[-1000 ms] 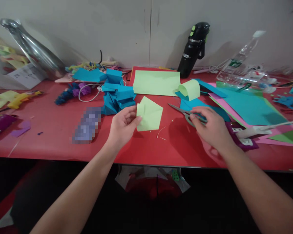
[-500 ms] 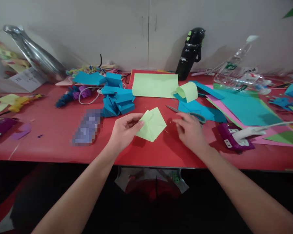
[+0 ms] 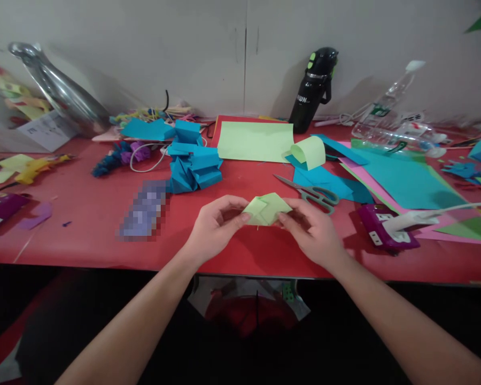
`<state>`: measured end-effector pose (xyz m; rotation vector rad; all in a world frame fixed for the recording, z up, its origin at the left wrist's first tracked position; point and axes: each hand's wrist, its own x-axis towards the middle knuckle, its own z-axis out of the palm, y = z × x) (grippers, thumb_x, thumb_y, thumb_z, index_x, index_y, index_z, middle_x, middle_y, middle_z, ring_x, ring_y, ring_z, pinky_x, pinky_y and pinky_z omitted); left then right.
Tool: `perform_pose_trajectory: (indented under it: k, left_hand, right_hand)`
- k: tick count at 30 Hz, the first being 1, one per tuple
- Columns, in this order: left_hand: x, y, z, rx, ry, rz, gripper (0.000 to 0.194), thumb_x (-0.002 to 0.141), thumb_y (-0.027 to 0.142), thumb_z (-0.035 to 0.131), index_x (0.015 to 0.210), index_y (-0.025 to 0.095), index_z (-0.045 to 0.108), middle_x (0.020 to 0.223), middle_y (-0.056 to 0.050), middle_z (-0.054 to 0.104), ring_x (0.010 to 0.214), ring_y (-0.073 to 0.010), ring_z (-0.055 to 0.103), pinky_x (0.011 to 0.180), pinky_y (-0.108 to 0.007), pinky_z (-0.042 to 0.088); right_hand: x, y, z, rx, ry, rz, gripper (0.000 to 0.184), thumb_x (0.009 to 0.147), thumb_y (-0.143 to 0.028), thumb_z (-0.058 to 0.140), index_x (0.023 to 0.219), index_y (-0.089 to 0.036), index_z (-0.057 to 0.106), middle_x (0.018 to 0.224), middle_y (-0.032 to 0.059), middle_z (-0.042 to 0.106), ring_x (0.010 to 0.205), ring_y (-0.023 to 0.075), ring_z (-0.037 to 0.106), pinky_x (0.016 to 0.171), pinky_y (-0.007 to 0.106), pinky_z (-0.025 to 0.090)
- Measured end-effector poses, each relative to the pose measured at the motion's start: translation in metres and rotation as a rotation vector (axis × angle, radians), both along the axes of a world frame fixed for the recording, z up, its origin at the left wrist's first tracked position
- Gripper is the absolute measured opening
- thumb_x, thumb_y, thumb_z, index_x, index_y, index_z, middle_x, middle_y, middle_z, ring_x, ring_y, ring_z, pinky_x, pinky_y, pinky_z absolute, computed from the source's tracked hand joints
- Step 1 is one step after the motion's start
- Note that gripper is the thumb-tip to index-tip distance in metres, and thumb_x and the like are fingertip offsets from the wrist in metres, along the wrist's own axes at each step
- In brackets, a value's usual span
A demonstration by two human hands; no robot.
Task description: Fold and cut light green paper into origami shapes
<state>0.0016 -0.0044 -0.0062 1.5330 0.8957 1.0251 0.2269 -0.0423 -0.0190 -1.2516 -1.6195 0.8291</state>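
Folded green paper: the folded green paper (image 3: pixel 264 211) is at the near middle of the table (image 3: pixel 84 230), between both hands — creases and an overlapping flap face up. Can't tell if its near edge touches the surface.
Left hand: the left hand (image 3: pixel 216 227) pinches the paper's left corner, thumb on top, fingers mostly hidden behind.
Right hand: the right hand (image 3: pixel 315 231) pinches the right corner the same way. Two-sided grip probably keeps the piece taut and the folds from springing up.
Scissors: the scissors (image 3: pixel 323 197) lie just beyond the right hand, neither hand on them. Tips point far left, handles toward near right — likely handy for a right-hand pickup.
Green sheet: the flat green sheet (image 3: pixel 256 141) lies beyond the hands, in front of the cabinet. A curled green piece (image 3: pixel 315 151) sits by its right end, probably holding its own bend.
Blue folds: the pleated blue paper (image 3: pixel 196 166) is bunched left of centre, beyond the left hand.
Right side: the purple power strip (image 3: pixel 371 227) is near right, white plug (image 3: pixel 409 220) in it; the sheet stack (image 3: pixel 409 176) lies just beyond.
Far edge: the black bottle (image 3: pixel 310 99) stands by the cabinet (image 3: pixel 184 53), apparently parked out of the way.
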Motion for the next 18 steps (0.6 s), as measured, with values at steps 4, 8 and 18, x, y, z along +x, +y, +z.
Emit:
perform_pose_trajectory:
  k: [4,8,18]
  left_hand:
    - [0.006,-0.009,0.003,0.017,-0.004,0.036,0.019,0.084,0.029,0.075,0.100,0.019,0.071,0.098,-0.007,0.077,0.089,-0.0215,0.073,0.083,-0.035,0.060]
    - [0.016,-0.018,0.001,0.045,-0.069,0.112,0.011,0.087,0.025,0.072,0.096,0.019,0.071,0.109,-0.009,0.077,0.101,-0.0237,0.073,0.087,-0.035,0.061]
    - [0.018,-0.018,-0.003,-0.146,-0.148,0.046,0.019,0.083,0.034,0.078,0.092,0.019,0.072,0.089,-0.006,0.076,0.082,-0.0191,0.072,0.071,-0.029,0.058]
  right_hand:
    - [-0.010,-0.002,-0.004,0.081,0.198,-0.139,0.039,0.093,-0.036,0.065,0.129,-0.030,0.052,0.137,0.0094,0.059,0.113,0.0244,0.067,0.096,0.044,0.058]
    - [-0.025,-0.010,-0.001,0.129,0.184,-0.231,0.031,0.091,-0.036,0.066,0.120,-0.028,0.055,0.146,0.0111,0.050,0.132,0.0276,0.054,0.104,0.046,0.053]
    - [-0.018,-0.009,0.009,0.075,0.141,-0.124,0.023,0.094,-0.035,0.061,0.115,-0.027,0.061,0.134,0.0098,0.059,0.120,0.0279,0.061,0.088,0.041,0.059]
